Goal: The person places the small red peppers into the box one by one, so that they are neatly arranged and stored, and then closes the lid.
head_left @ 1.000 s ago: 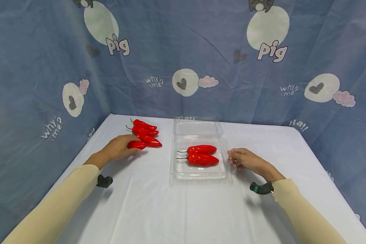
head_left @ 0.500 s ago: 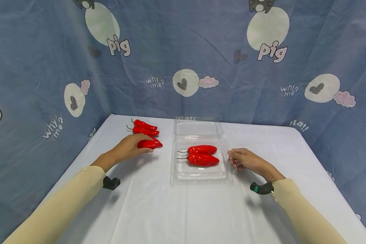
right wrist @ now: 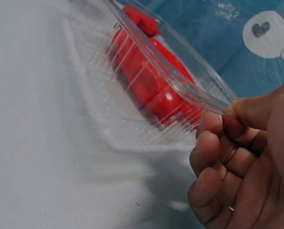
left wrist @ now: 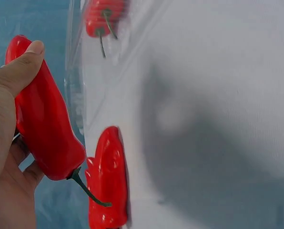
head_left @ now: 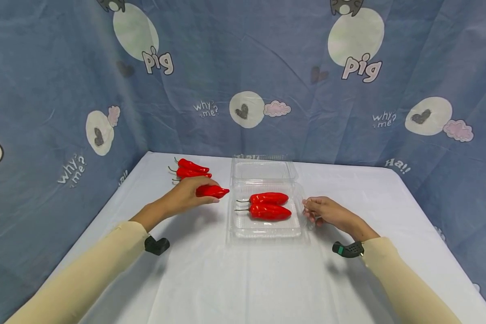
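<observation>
My left hand (head_left: 188, 195) grips a red chili pepper (left wrist: 49, 114) between thumb and fingers, held above the table just left of a clear plastic clamshell box (head_left: 267, 232). The pepper's green stem (left wrist: 89, 191) hangs free in the left wrist view. Two red peppers (head_left: 269, 212) lie side by side in the box's tray, stems to the left. At the box's right side, my right hand (head_left: 328, 215) pinches the rim (right wrist: 213, 105) between thumb and curled index finger. Behind my left hand lie more red peppers (head_left: 190, 165), partly hidden by it.
The box's clear lid (head_left: 263, 171) lies folded back toward the rear wall. A white cloth covers the table (head_left: 267, 283). Blue printed fabric (head_left: 299, 126) hangs behind the table and on its left.
My left hand has carried one pepper rightward from the group on the left toward the box, lifting it off the table. My right hand stays at the box rim.
</observation>
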`<move>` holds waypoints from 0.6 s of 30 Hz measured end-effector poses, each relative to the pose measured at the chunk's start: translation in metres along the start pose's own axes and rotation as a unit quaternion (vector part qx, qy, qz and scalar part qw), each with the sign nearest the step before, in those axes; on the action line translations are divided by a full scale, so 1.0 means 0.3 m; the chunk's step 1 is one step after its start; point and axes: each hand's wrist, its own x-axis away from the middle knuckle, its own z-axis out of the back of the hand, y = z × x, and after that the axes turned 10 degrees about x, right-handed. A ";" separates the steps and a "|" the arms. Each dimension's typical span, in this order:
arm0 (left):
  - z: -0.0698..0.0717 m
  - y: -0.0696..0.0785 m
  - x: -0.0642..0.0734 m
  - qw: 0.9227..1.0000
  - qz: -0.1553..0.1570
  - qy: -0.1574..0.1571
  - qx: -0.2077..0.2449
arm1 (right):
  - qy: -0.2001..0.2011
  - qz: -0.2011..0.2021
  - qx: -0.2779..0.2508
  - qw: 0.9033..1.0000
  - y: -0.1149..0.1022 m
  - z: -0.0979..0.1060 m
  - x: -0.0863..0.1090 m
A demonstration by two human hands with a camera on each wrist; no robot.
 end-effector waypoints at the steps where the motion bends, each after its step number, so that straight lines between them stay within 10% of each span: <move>1: -0.003 0.006 0.000 1.000 -0.003 0.000 0.004 | -0.001 0.002 0.001 1.000 0.000 0.000 0.001; 18: -0.079 0.105 -0.020 0.999 -0.038 -0.034 0.009 | 0.000 0.005 0.006 1.000 0.002 -0.001 -0.002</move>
